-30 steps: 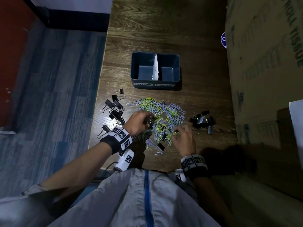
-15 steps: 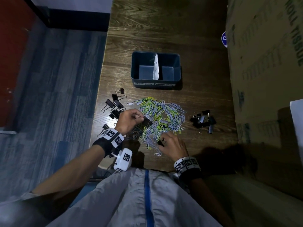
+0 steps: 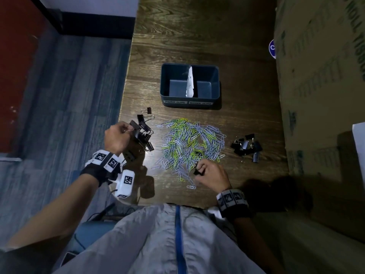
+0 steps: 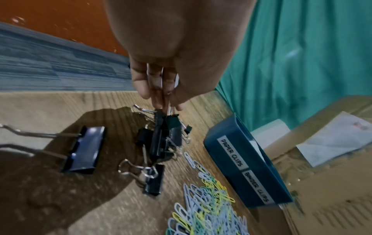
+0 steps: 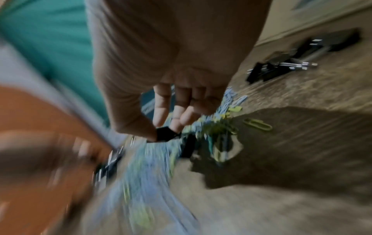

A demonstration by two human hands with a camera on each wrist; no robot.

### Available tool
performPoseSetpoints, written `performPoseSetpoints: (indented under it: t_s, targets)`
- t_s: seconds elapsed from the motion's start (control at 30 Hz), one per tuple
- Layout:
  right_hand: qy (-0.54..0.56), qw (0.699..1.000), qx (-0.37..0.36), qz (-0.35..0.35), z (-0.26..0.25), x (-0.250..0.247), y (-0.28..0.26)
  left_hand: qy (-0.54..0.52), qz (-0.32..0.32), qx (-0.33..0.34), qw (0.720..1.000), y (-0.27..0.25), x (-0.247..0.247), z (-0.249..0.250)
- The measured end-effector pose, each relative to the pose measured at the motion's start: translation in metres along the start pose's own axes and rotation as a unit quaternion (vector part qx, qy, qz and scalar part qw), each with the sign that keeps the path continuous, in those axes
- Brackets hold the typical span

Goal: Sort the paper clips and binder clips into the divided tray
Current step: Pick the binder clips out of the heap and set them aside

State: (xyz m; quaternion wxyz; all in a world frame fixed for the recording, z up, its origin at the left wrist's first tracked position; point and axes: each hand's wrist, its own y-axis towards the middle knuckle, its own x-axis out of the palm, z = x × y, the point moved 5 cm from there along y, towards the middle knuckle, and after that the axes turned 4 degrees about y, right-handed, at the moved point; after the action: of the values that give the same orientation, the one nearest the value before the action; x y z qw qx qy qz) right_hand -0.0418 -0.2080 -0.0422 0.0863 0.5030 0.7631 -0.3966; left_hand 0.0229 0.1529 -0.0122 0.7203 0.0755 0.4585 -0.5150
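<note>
A heap of grey and yellow-green paper clips (image 3: 192, 144) lies mid-table. The blue divided tray (image 3: 190, 102) stands behind it, labelled for paper clips on the left and binder clips on the right; both compartments look bare. My left hand (image 3: 118, 138) pinches the wire handles of a black binder clip (image 4: 171, 123) over the left pile of binder clips (image 3: 144, 135). At the heap's near edge my right hand (image 3: 211, 175) pinches a small black binder clip (image 5: 164, 134). A second pile of binder clips (image 3: 246, 146) lies to the right.
A large cardboard box (image 3: 320, 95) walls off the table's right side. The table's left edge (image 3: 126, 95) drops to blue carpet. A large binder clip (image 4: 84, 151) lies apart near my left wrist. White paper (image 3: 190, 82) stands as the tray's divider.
My left hand drew a binder clip out of the paper clip heap and carried it left to the binder clip pile. My right hand shifted left and took hold of a small binder clip.
</note>
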Motion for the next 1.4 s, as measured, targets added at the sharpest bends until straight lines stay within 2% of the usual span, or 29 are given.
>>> performPoseSetpoints:
  t_s: [0.1, 0.2, 0.33, 0.4, 0.5, 0.6, 0.7, 0.77, 0.83, 0.9, 0.97, 1.03, 1.1, 1.2, 1.33, 1.4]
  targets:
    - [0.173, 0.983, 0.039, 0.045, 0.002, -0.024, 0.006, 0.029, -0.033, -0.008, 0.999, -0.003, 0.002, -0.008]
    - [0.223, 0.964, 0.077, 0.125, 0.011, -0.059, 0.017, 0.064, -0.051, 0.043, 0.996, -0.01, 0.007, -0.008]
    - [0.142, 0.94, 0.11, 0.289, 0.028, -0.104, 0.026, 0.1, -0.079, 0.075, 0.989, -0.013, 0.017, -0.014]
    - [0.069, 0.936, 0.108, 0.328, 0.032, -0.116, 0.027, 0.134, -0.083, 0.122, 0.98, -0.015, 0.02, -0.014]
    - [0.001, 0.944, 0.101, 0.314, 0.042, -0.12, 0.033, 0.185, -0.085, 0.193, 0.96, -0.02, 0.022, -0.011]
    - [-0.064, 0.949, 0.094, 0.293, 0.042, -0.116, 0.032, 0.254, -0.053, 0.259, 0.93, -0.027, 0.021, -0.001]
    - [-0.113, 0.954, 0.001, 0.279, 0.023, -0.1, 0.025, 0.342, -0.013, 0.311, 0.887, -0.038, 0.026, 0.02]
    - [-0.115, 0.973, -0.04, 0.197, 0.015, -0.072, 0.024, 0.368, -0.011, 0.351, 0.861, -0.049, 0.039, 0.039]
    - [-0.128, 0.983, -0.07, 0.111, 0.01, -0.04, 0.021, 0.374, -0.047, 0.396, 0.837, -0.061, 0.062, 0.053]
    - [-0.151, 0.982, -0.088, 0.075, 0.007, -0.014, 0.018, 0.364, -0.099, 0.456, 0.806, -0.078, 0.087, 0.069]
    - [-0.183, 0.977, -0.074, 0.083, 0.006, 0.0, 0.014, 0.351, -0.179, 0.5, 0.771, -0.097, 0.11, 0.082]
    - [-0.189, 0.975, -0.058, 0.103, 0.006, 0.004, 0.011, 0.387, -0.247, 0.525, 0.717, -0.111, 0.132, 0.085]
    - [-0.188, 0.972, -0.051, 0.13, 0.008, 0.002, 0.008, 0.454, -0.264, 0.519, 0.675, -0.116, 0.148, 0.078]
    - [-0.173, 0.972, -0.037, 0.155, 0.016, -0.007, 0.008, 0.479, -0.234, 0.512, 0.673, -0.115, 0.151, 0.072]
    - [-0.147, 0.973, -0.039, 0.175, 0.022, -0.012, 0.005, 0.431, -0.22, 0.524, 0.701, -0.116, 0.141, 0.076]
    - [-0.142, 0.975, -0.055, 0.163, 0.019, -0.007, 0.003, 0.426, -0.225, 0.515, 0.709, -0.117, 0.14, 0.081]
